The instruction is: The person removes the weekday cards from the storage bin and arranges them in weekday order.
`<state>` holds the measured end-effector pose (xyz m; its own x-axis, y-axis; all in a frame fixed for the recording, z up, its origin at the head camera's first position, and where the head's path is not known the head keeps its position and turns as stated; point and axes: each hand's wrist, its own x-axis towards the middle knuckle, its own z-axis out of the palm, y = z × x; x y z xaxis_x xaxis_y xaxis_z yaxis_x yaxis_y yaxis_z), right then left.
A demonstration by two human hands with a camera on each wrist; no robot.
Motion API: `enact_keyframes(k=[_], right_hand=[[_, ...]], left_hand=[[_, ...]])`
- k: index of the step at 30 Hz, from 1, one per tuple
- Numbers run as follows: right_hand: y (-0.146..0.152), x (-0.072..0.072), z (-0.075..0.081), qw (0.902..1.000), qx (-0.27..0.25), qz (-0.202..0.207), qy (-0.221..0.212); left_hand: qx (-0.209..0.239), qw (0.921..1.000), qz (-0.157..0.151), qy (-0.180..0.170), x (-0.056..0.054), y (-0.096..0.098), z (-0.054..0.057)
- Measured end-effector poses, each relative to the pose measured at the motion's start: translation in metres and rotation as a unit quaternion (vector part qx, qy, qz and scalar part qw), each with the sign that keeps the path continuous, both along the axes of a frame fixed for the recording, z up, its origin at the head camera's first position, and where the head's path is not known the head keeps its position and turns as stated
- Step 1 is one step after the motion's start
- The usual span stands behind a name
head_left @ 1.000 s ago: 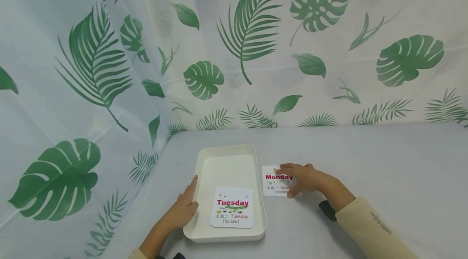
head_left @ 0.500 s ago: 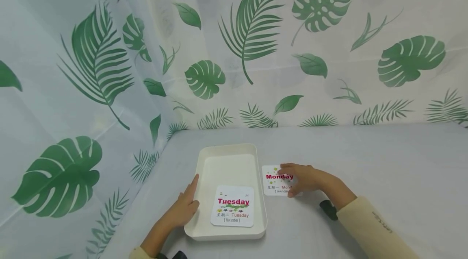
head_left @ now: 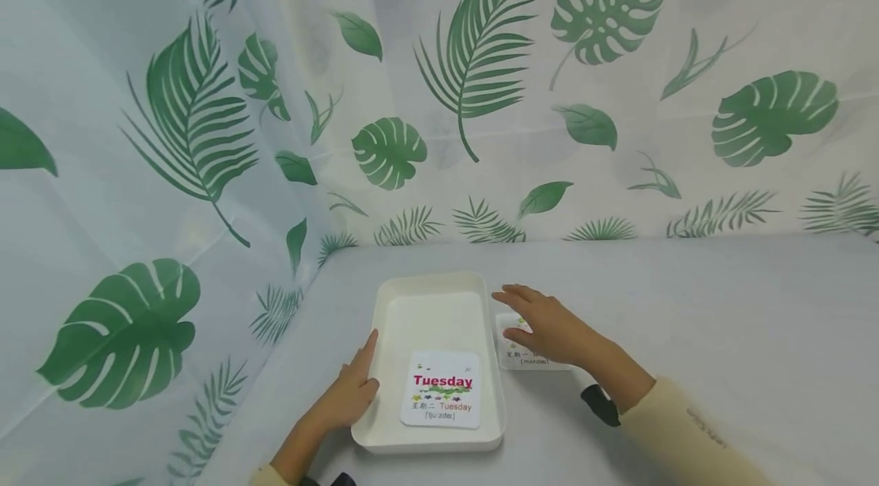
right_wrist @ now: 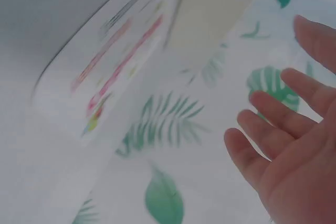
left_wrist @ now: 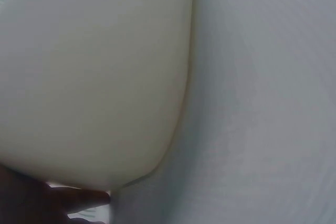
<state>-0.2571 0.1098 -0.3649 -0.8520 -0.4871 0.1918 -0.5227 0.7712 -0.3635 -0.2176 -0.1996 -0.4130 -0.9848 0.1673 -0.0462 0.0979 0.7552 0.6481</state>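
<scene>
White square "Tuesday" card [head_left: 441, 391] lies in white rectangular tray [head_left: 433, 318]; left hand [head_left: 352, 393], thumb and index apart, touches its left rim; right hand [head_left: 552, 326], fingers spread, hovers over white printed card [head_left: 515, 361] just right of tray.

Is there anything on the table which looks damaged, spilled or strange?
Nothing plainly stands out. The Tuesday card lies inside the white tray; the Monday card beside it is partly hidden by the right hand.

Card [head_left: 516, 358] below right hand [head_left: 552, 327]: headline hidden, print blurred in right wrist view. Left hand [head_left: 349, 393] cropped in left wrist view.
</scene>
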Motion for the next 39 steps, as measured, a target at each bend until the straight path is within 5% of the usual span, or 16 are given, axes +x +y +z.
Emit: enact_keyframes(k=[3,13,26,39], right_hand=[[-0.016,0.009,0.005,0.9997,-0.021,0.010,0.009],[-0.063,0.013,-0.009,0.9922,0.016,0.082,-0.093],[-0.066,0.014,-0.022,0.9759,0.183,0.110,-0.044],[-0.066,0.013,-0.023,0.9734,0.183,0.133,-0.037]], left_hand=[[0.002,1.0000,-0.003,-0.007,0.000,0.001,0.000],[0.003,1.0000,-0.005,0.000,0.001,0.005,0.001],[-0.006,1.0000,0.000,-0.002,0.001,0.003,0.004],[-0.002,1.0000,-0.001,0.006,0.001,0.003,0.003]])
